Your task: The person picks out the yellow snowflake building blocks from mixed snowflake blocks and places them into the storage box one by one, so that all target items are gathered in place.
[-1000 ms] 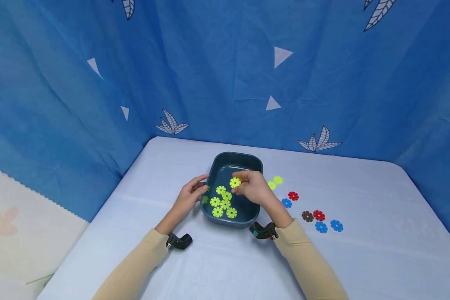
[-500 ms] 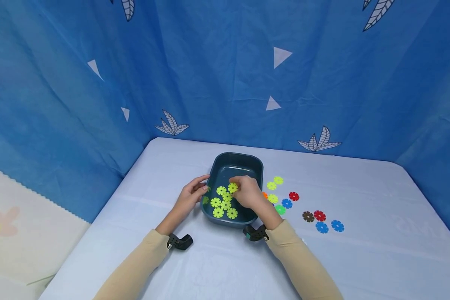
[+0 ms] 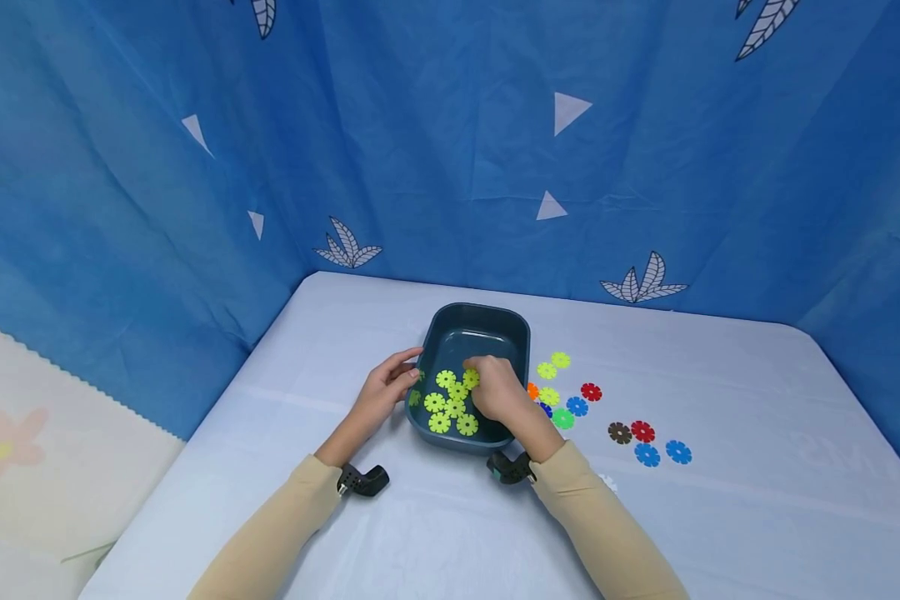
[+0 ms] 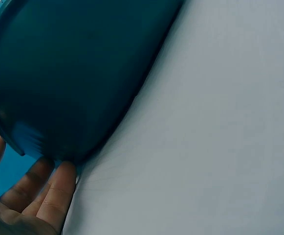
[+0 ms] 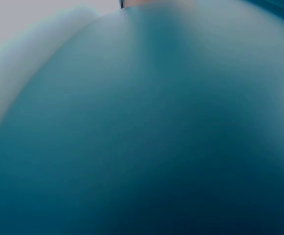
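Note:
A dark teal plastic basin (image 3: 468, 312) stands on the table, with several yellow notched snowflake discs (image 3: 439, 422) lying in its near half. My right hand (image 3: 498, 392) reaches down inside it, fingers curled at a yellow snowflake disc (image 3: 471, 378) that the hand partly covers; the thumb is hidden. My left hand (image 3: 381, 392) rests against the left side of the basin. In the left wrist view, its fingers (image 4: 58, 191) lie fairly straight and touch the outer wall. The right wrist view shows only the blurred basin wall (image 5: 132, 112).
Right of the basin lie loose snowflake discs: yellow (image 3: 561, 360), green (image 3: 562, 418), red (image 3: 591, 392), blue (image 3: 647, 455) and brown (image 3: 619, 432). A white one (image 3: 609, 482) is partly hidden by the right sleeve (image 3: 600, 525). A blue curtain (image 3: 435, 167) hangs behind the table.
My right hand has lowered the yellow disc from above the basin towards the others near its floor, turning knuckles up. The left hand stays at the basin's side.

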A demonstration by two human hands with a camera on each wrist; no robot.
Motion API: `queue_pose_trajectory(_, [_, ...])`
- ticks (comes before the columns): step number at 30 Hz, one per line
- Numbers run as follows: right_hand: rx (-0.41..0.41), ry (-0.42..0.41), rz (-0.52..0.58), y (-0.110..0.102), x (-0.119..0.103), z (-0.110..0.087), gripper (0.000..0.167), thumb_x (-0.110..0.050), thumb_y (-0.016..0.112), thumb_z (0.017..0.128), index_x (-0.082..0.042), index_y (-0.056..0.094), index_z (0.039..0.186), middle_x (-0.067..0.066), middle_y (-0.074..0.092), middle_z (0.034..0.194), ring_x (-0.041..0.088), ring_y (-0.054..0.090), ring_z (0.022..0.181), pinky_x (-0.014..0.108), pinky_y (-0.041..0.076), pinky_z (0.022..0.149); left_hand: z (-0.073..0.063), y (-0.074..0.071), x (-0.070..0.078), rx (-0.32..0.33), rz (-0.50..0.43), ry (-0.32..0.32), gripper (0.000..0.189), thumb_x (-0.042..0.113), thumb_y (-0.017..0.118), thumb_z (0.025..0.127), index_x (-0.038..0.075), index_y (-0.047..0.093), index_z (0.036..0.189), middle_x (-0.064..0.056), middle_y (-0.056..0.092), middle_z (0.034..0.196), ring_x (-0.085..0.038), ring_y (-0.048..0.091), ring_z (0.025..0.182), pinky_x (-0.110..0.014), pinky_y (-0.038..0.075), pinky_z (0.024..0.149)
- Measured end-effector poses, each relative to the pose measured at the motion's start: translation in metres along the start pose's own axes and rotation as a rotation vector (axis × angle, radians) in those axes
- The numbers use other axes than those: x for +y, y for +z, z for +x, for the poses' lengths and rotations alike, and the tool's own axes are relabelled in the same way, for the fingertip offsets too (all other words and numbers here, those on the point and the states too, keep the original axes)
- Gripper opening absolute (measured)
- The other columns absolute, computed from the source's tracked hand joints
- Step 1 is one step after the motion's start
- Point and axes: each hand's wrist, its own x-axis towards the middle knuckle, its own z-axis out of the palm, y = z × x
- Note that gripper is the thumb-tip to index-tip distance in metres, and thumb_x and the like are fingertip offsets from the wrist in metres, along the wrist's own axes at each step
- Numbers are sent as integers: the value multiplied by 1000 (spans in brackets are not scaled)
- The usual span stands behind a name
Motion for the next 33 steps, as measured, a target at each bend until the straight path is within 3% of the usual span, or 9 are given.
queue_pose_trajectory(15, [-97, 59, -71, 1, -2, 1, 49, 19, 52, 90, 2, 65, 133, 18, 63, 141, 30, 60, 129, 46, 52, 106, 1, 1, 1, -1, -16, 0, 45, 22, 54, 106, 15, 50, 150, -20, 61, 138, -32, 61, 124, -23, 58, 88])
queue_pose_trajectory(23, [-144, 28, -83, 2, 0, 0, 43, 15, 55, 90, 2, 68, 129, 18, 66, 137, 31, 59, 131, 44, 56, 102, 2, 1, 0, -12, -13, -1, 45, 24, 55, 106, 17, 50, 150, -20, 61, 139, -34, 60, 125, -24, 58, 89])
queue_pose_trajectory(33, [-135, 12, -72, 2, 1, -1, 37, 5, 63, 90, 0, 71, 126, 16, 68, 135, 27, 64, 117, 40, 59, 92, 3, 0, -2, 3, -4, -6, 45, 22, 54, 106, 16, 50, 150, -19, 61, 138, -25, 62, 121, -24, 58, 87])
